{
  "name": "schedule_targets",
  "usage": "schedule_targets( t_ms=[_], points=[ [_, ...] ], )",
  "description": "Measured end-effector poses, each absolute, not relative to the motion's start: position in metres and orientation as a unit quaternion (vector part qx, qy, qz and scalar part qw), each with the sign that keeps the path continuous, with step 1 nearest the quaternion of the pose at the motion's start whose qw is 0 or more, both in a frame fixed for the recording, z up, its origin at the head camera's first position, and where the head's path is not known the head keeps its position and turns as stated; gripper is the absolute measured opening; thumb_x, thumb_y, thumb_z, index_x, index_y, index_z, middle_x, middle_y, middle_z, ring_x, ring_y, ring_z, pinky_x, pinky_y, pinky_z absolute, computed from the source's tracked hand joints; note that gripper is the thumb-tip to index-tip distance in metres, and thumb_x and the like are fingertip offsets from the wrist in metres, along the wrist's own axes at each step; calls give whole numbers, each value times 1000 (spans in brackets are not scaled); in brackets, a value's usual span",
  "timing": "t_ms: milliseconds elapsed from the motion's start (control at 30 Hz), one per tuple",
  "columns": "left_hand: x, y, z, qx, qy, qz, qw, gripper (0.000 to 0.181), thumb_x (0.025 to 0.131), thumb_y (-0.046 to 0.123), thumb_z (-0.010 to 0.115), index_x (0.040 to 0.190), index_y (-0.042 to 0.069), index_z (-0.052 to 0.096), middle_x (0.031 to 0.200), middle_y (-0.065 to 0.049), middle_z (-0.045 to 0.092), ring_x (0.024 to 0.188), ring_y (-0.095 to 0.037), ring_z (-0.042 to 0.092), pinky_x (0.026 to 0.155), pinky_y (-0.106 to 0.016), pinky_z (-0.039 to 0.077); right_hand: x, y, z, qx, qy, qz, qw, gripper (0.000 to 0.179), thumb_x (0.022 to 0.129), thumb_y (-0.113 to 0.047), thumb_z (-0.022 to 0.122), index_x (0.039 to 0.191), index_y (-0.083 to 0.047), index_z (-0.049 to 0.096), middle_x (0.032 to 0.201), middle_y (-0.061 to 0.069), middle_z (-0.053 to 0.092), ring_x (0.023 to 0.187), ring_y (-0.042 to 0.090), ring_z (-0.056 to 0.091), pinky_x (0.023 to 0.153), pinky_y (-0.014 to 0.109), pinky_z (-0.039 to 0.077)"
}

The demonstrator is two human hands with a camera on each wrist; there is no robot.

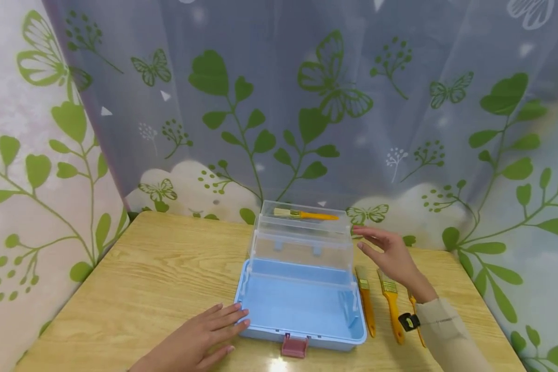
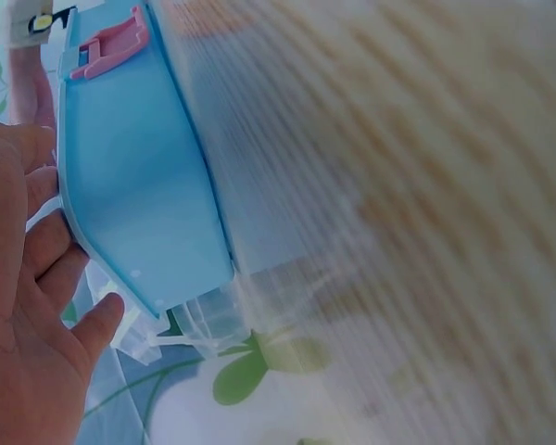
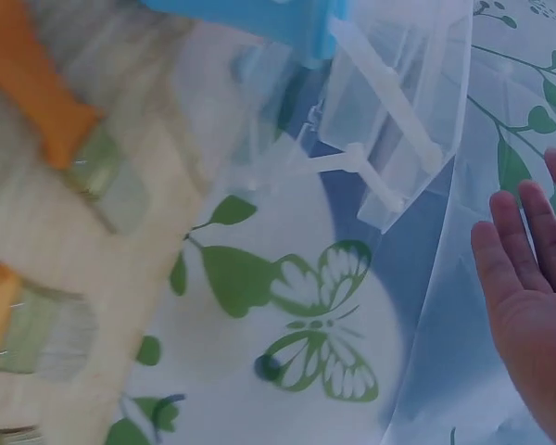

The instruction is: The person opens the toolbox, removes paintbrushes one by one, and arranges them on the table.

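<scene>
A light blue toolbox [image 1: 302,305] stands open on the table, its clear tiered trays [image 1: 302,243] raised at the back. One paintbrush [image 1: 307,214] with a yellow-orange handle lies in the topmost tray. My left hand [image 1: 204,333] rests its spread fingers at the box's front left corner; in the left wrist view they lie along the blue rim [image 2: 69,199]. Beside the right end of the trays is my right hand [image 1: 390,256], fingers extended and holding nothing. In the right wrist view its palm faces the hinged tray arms [image 3: 389,83]. A pink latch [image 1: 294,346] hangs at the box's front.
To the right of the box lie a narrow paintbrush [image 1: 366,302], a wider paintbrush [image 1: 391,307] and a thin orange-handled brush [image 1: 418,320] partly under the right wrist. Wooden tabletop [image 1: 167,268] extends left of the box. A leaf-and-butterfly curtain [image 1: 269,103] hangs close behind.
</scene>
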State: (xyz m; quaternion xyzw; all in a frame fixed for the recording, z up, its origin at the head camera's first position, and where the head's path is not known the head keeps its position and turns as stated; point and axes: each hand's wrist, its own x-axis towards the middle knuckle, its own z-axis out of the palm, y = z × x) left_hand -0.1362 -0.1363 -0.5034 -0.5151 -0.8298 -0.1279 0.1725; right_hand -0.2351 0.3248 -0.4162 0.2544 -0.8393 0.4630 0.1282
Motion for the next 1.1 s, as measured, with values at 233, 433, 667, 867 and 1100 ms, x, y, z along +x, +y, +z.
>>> schedule_targets(
  t_ms=[233,433,667,867,1100],
  points=[
    [-137,-138,-504,-518,-832,-126,154,51,105,32,58,151,11,51,153,-7,53,141,-23,50,100,-50,54,-267,310,-402,248,-845,468,77,33,99,-5,65,131,4,65,134,28,62,120,14,66,94,18,54],
    [-137,-138,-504,-517,-832,-130,154,51,105,31,58,152,11,50,153,-8,52,142,-23,49,100,-50,54,-293,295,-399,257,-837,481,34,36,99,-8,66,132,6,63,133,29,62,121,46,60,97,22,55],
    [-138,-138,-503,-524,-827,-139,146,50,105,30,57,151,12,51,152,-7,53,139,-24,52,99,-50,55,-313,285,-409,295,-845,446,-2,34,100,-6,65,132,5,64,133,24,64,125,40,61,107,44,50],
    [-137,-137,-501,-524,-829,-137,142,49,106,30,56,151,12,51,152,-7,54,140,-24,51,100,-50,55,-318,280,-418,269,-864,425,-8,32,100,-4,63,131,6,65,131,24,65,123,39,62,104,48,51],
    [-137,-138,-498,-519,-833,-133,138,48,107,30,54,151,12,51,153,-7,53,140,-24,51,100,-49,55,-322,272,-416,269,-875,402,3,31,99,2,62,128,9,65,127,26,67,115,41,65,97,46,57]
  ],
)
